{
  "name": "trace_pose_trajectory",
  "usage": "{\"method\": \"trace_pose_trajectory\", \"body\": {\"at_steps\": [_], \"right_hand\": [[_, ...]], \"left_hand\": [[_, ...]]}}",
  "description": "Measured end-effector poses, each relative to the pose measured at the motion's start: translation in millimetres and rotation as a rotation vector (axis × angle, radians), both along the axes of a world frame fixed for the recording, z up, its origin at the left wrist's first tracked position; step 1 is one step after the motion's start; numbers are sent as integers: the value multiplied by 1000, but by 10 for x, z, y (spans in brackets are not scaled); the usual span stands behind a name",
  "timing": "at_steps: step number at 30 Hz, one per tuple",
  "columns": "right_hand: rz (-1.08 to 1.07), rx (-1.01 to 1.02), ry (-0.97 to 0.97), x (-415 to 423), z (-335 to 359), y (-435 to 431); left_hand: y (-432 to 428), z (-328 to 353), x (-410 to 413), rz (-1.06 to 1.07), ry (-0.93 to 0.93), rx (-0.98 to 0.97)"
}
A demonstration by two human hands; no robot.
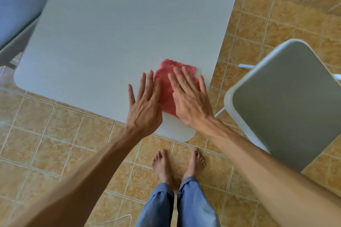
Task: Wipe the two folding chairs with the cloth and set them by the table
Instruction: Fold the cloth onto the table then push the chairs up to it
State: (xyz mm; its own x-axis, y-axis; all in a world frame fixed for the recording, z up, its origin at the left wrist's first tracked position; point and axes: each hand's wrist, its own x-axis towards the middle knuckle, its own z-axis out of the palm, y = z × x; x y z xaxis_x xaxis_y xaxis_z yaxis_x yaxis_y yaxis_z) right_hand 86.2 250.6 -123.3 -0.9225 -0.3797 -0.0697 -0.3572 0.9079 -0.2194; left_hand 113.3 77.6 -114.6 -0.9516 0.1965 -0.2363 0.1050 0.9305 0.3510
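A red cloth (167,88) lies flat on the white square table (118,29), near its front right corner. My right hand (190,97) presses flat on the cloth with straight fingers. My left hand (145,103) lies flat beside it, fingers spread, its edge touching the cloth's left side. One folding chair (287,101) with a grey seat and white frame stands to the right of the table. A second grey chair (16,11) is at the table's far left, partly cut off by the frame edge.
The floor (55,143) is orange-brown tile. My bare feet (177,166) stand just in front of the table's corner. A thin white cable (118,218) lies on the floor at the bottom.
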Motion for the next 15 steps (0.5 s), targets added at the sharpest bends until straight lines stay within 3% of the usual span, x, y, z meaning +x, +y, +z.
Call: {"method": "trace_pose_trajectory", "body": {"at_steps": [4,11,15], "right_hand": [[-14,51,15,129,-185,-12],[-160,18,-11,216,-232,-36],[-106,-21,-47,317,-270,-166]], "left_hand": [[238,-59,40,3,1,60],[128,-270,99,73,-12,-112],[-44,-232,174,88,-21,-162]]}}
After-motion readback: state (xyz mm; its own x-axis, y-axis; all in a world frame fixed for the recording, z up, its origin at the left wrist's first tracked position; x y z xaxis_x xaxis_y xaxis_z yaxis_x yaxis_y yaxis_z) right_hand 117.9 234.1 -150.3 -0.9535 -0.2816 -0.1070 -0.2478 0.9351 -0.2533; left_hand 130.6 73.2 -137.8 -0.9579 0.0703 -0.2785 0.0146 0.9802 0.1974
